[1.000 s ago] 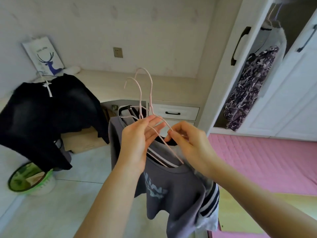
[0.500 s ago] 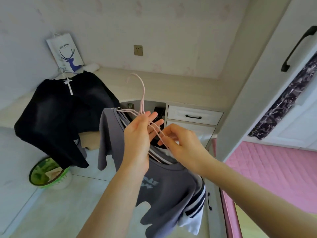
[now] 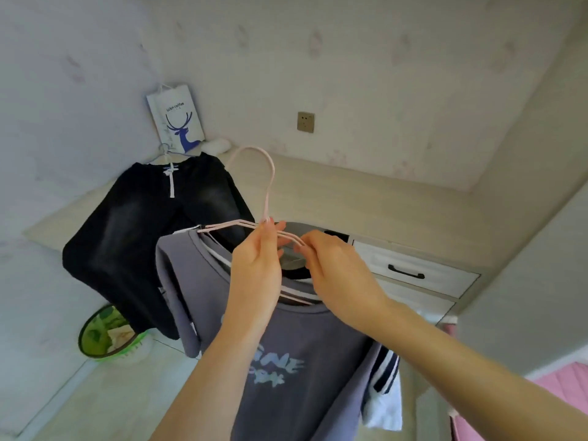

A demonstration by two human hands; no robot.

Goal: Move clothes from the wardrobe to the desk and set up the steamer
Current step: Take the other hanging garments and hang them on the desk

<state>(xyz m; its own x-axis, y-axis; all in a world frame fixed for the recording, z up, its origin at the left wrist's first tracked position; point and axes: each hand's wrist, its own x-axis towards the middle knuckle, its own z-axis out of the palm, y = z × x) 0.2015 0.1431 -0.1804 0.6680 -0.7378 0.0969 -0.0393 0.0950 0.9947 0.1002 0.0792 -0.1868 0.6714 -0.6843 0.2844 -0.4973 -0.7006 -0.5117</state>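
I hold up pink wire hangers [image 3: 268, 186] carrying a grey printed T-shirt [image 3: 292, 354] with a white striped garment [image 3: 383, 393] behind it. My left hand [image 3: 254, 265] grips the hangers at the neck below the hook. My right hand [image 3: 331, 265] pinches the hangers' right shoulder wires. The clothes hang in the air in front of the wooden desk [image 3: 366, 202]. A black garment [image 3: 146, 237] on its own hanger lies draped over the desk's left corner. No steamer is in view.
A white paper bag with a blue deer [image 3: 176, 119] leans on the wall at the desk's back. White drawers [image 3: 410, 272] sit under the desk on the right. A green bin [image 3: 108, 335] stands on the floor. Pink bedding [image 3: 566, 383] shows at right.
The view swung left, so the wardrobe left the frame. Both hands carried the hangers and clothes closer to the desk, and the two hooks now overlap.
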